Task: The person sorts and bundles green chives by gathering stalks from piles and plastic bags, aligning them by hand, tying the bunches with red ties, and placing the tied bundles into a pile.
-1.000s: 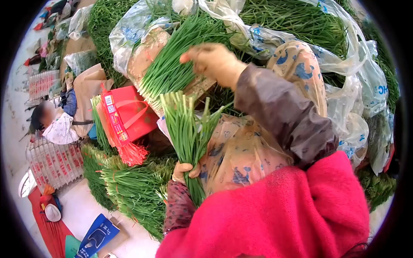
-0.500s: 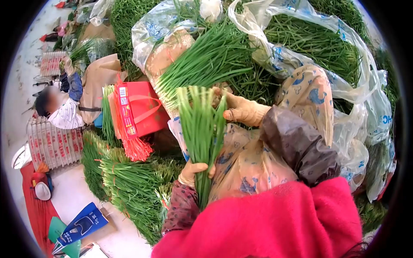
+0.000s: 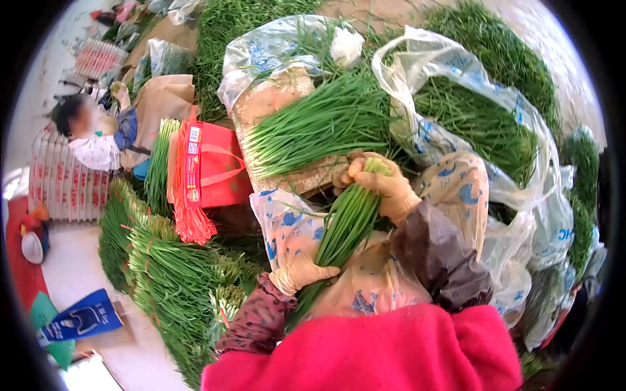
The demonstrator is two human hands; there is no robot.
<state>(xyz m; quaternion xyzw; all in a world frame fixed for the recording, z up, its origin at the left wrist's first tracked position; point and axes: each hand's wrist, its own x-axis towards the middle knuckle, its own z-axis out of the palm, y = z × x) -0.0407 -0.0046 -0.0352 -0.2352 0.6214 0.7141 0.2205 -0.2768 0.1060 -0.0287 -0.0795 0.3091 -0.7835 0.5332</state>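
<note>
A bunch of long green stalks (image 3: 349, 221) slants across my lap, its pale cut ends toward the top. Around its lower part my left hand (image 3: 301, 275) is closed, in a pale glove. My right hand (image 3: 386, 184), gloved too, is wrapped round the bunch near the pale ends. Just above lies a loose pile of similar green stalks (image 3: 319, 124) on a speckled board (image 3: 274, 98), pale ends to the left. A patterned plastic cover (image 3: 372, 287) lies over my lap beneath the bunch.
Left of the board stands a red bag (image 3: 222, 166) with red ties (image 3: 193, 221) hanging from it. Tied bundles (image 3: 176, 274) are heaped at the lower left. An open plastic bag (image 3: 469, 124) of greens lies at the right. Another person (image 3: 98, 140) sits at the far left.
My right hand has come down from above the pile and closed on the bunch's pale ends. The bunch, upright before, now tilts to the right. The view has shifted.
</note>
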